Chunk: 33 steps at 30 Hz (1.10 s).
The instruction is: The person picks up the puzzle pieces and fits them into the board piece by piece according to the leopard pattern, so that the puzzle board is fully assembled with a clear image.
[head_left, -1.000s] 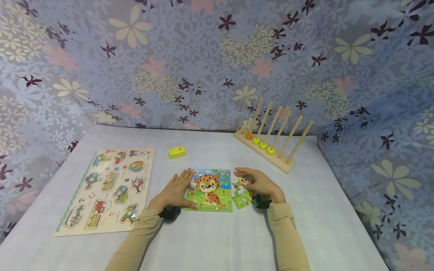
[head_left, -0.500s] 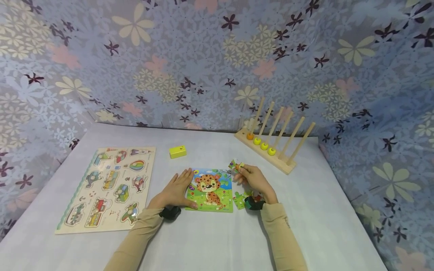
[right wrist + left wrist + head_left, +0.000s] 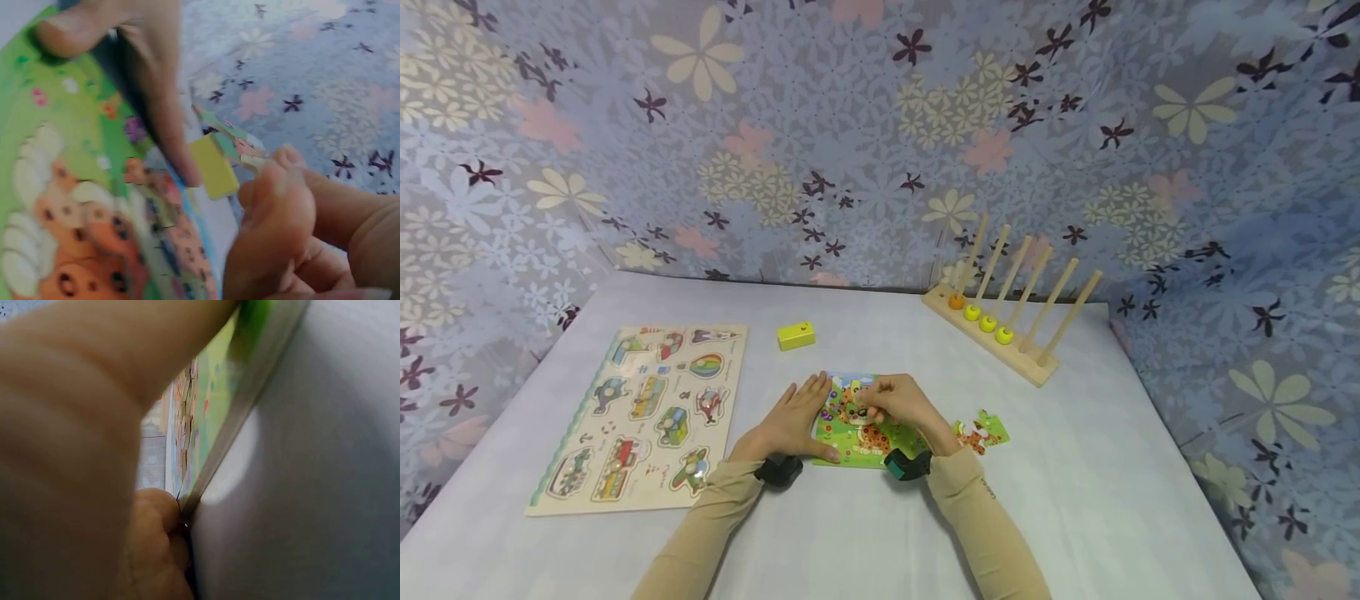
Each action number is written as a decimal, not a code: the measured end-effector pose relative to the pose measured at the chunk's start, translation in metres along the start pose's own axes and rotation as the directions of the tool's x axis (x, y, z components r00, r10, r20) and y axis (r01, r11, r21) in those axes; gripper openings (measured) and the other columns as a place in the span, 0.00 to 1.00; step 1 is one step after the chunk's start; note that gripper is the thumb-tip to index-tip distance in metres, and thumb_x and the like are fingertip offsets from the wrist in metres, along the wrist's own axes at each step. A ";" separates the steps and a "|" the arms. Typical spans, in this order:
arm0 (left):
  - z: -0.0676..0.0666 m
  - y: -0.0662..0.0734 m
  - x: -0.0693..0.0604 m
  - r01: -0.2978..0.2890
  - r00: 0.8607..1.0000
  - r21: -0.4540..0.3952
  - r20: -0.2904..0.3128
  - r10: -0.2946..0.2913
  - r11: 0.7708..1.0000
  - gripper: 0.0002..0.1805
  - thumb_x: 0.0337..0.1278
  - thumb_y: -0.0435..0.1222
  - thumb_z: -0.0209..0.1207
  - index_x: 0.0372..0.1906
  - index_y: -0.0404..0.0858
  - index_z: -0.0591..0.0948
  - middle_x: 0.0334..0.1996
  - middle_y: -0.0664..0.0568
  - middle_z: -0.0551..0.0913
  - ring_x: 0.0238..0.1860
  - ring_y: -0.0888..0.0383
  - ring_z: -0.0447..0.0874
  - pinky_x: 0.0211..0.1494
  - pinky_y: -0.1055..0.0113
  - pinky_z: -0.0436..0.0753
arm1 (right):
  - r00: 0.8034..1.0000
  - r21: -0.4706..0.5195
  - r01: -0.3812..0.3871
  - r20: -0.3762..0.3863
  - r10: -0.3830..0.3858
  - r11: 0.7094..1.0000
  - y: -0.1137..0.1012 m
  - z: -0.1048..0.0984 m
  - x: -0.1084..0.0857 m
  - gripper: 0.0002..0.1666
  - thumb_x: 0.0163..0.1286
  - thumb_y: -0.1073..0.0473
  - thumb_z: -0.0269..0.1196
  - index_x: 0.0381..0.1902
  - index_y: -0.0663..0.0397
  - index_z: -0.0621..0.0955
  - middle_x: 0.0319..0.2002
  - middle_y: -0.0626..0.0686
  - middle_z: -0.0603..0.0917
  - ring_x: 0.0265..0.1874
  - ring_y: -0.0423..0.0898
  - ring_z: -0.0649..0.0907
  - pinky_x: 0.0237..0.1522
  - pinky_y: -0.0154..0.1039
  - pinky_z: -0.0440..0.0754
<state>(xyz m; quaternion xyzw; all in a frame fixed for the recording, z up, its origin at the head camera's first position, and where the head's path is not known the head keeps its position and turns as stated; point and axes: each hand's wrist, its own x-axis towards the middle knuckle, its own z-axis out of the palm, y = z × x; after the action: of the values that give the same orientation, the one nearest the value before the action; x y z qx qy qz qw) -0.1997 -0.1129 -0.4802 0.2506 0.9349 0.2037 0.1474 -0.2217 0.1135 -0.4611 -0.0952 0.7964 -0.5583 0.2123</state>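
A square puzzle board [image 3: 842,451] with a spotted leopard cub on green grass lies flat on the table. My left hand [image 3: 790,423] rests along its left side, fingers stretched to the upper corner and thumb at the lower edge; the left wrist view shows the board's edge close up. Above the board my right hand [image 3: 901,402] pinches a small jigsaw piece [image 3: 232,139] between thumb and fingers, tilted and clear of the surface in the right wrist view. Loose jigsaw pieces [image 3: 987,431], green and orange, lie to the right of the board, partly behind my right wrist.
A pale knob puzzle board [image 3: 647,417] with vehicles lies on the left. Behind the leopard puzzle sits a yellow block [image 3: 796,336]. A wooden peg rack [image 3: 1000,337] with several beads stands at back right, before the flowered backdrop [image 3: 850,150].
My right hand took a jigsaw piece from the loose ones on the right, lifted it and carried it left over the leopard puzzle. My left hand has stayed in place.
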 end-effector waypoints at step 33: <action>-0.002 0.001 0.001 -0.002 1.000 0.012 -0.005 0.002 1.000 0.66 0.42 0.58 0.70 0.75 0.28 0.45 0.78 0.37 0.42 0.79 0.41 0.39 0.79 0.41 0.42 | 0.980 -0.631 -0.074 -0.190 -0.062 0.772 -0.003 0.037 0.000 0.28 0.68 0.54 0.60 0.10 0.45 0.62 0.09 0.42 0.59 0.09 0.37 0.61 0.11 0.28 0.56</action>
<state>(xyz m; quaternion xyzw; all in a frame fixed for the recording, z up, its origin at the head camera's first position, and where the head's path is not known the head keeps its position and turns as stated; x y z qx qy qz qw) -0.2005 -0.1123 -0.4783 0.2520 0.9362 0.1987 0.1434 -0.2055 0.0805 -0.4691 -0.1023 0.9554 -0.2625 0.0885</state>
